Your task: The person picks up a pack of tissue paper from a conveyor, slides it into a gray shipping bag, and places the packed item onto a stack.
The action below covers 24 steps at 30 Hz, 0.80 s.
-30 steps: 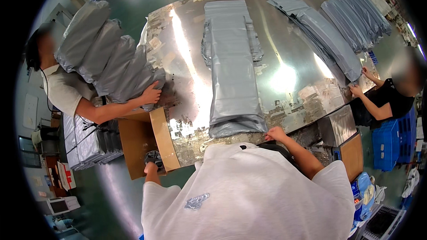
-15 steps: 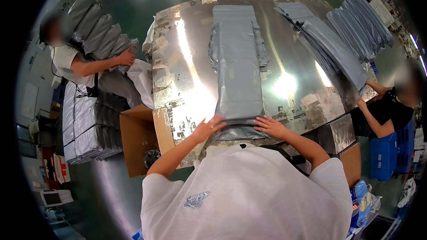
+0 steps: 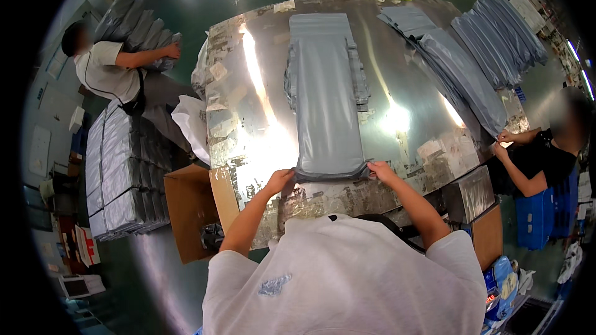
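A long stack of grey bags (image 3: 326,96) lies lengthwise down the middle of the shiny metal table (image 3: 248,142), its near end at the edge closest to the person. The left hand (image 3: 279,180) pinches the stack's near left corner, fingers closed on the bag edge; the right hand (image 3: 380,171) grips the near right corner the same way.

The plastic looks slick and the table is polished, so a pull on only the top bag could, I judge, slide it off the pile and skew the layers below. A few bags already jut out along both sides of the stack, and an uneven tug from either corner may fan them further.

Left of the stack, beyond the table edge, an open cardboard box (image 3: 189,211) stands on the floor; bags pushed that way could drop in or past it. Right of the stack lie more grey bags (image 3: 462,80), where a co-worker (image 3: 546,155) works.
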Available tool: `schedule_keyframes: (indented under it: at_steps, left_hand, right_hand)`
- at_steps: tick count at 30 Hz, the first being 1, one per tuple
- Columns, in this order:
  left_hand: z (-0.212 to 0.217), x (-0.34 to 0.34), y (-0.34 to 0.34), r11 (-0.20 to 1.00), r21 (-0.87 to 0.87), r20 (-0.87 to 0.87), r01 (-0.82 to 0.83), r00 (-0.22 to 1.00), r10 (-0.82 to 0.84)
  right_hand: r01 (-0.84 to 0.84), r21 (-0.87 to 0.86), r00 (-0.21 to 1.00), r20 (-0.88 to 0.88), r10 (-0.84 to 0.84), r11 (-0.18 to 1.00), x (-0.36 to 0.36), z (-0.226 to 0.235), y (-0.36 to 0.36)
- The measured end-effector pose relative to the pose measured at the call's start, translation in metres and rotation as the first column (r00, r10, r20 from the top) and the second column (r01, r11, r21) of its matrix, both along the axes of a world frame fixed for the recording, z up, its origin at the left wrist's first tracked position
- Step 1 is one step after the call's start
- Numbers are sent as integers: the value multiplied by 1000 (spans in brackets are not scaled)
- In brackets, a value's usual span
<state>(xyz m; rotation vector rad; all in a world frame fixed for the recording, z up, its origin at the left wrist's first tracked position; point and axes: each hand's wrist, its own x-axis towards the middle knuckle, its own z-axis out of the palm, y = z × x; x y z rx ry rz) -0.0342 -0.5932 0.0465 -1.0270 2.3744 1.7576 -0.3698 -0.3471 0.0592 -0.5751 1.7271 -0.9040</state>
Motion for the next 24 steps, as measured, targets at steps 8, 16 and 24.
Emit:
schedule_keyframes:
  at_steps: [8, 16, 24]
  left_hand:
    - [-52, -108, 9, 832, 161, -81, -532, 833, 548]
    - [61, -39, -10, 520, 801, -7, -298, 863, 505]
    - [109, 29, -26, 362, 794, 79, -489, 673, 735]
  right_hand:
    - [285, -228, 857, -374, -353, 931, 8, -70, -42]
    - [279, -166, 862, 478, -170, 946, 72, 84, -95]
    - [20, -167, 947, 320, 35, 986, 113, 90, -148]
